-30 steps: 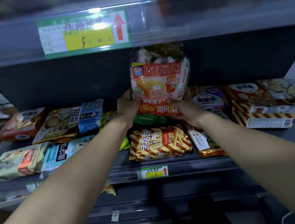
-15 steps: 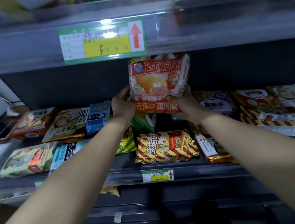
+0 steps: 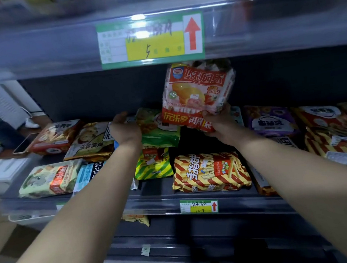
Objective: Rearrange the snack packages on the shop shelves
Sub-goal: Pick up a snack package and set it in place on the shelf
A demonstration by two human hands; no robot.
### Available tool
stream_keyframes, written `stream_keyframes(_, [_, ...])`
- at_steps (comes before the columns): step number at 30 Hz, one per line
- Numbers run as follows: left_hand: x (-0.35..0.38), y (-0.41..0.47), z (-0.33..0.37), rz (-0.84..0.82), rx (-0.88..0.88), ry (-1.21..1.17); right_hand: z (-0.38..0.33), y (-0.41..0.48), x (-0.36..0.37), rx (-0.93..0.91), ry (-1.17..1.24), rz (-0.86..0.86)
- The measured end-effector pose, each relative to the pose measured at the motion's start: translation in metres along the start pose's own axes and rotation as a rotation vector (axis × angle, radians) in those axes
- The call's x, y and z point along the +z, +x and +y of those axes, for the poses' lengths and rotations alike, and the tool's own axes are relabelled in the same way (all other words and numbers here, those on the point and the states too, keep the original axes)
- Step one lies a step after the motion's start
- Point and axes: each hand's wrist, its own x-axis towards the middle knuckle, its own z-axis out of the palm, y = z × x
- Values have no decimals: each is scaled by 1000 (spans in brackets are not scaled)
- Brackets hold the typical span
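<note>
While only my right hand (image 3: 220, 125) grips the bottom edge of the red-and-orange plastic cake bag (image 3: 196, 92), upright over the green packet (image 3: 158, 132) on the grey shelf (image 3: 157, 203), and my left hand (image 3: 124, 129) hangs open beside, I fear it toppling.

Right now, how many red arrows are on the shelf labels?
2: one on the big label at the upper shelf's edge, one on the small label below the striped pack. A label behind the left arm may hide another.

Left hand (image 3: 124, 129) now off the red package (image 3: 198, 94)
</note>
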Motion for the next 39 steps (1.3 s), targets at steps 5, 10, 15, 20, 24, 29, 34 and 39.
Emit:
stream_keyframes(5, [20, -28, -1, -213, 667, 893, 3, 7, -1, 5, -4, 27])
stream_keyframes(10, [53, -58, -3, -912, 803, 848, 1, 8, -4, -22, -22, 30])
stream_keyframes(15, [54, -46, -1, -862, 746, 985, -6, 12, -16, -81, -93, 101])
stream_keyframes(20, [57, -31, 8, -640, 659, 1003, -6, 13, -16, -67, -80, 115])
stream_keyframes(24, [68, -34, 8, -693, 455, 719, -4, 15, -16, -106, -136, 141])
stream_keyframes(29, [93, -54, 11, -683, -68, -6, -1, 11, -22, -70, -71, 115])
stream_keyframes(34, [95, -48, 0, -534, 63, 349, 6, 4, -12, -21, -6, 52])
stream_keyframes(39, [91, -32, 5, -571, 95, 602, 8, 6, -7, -101, -40, 67])
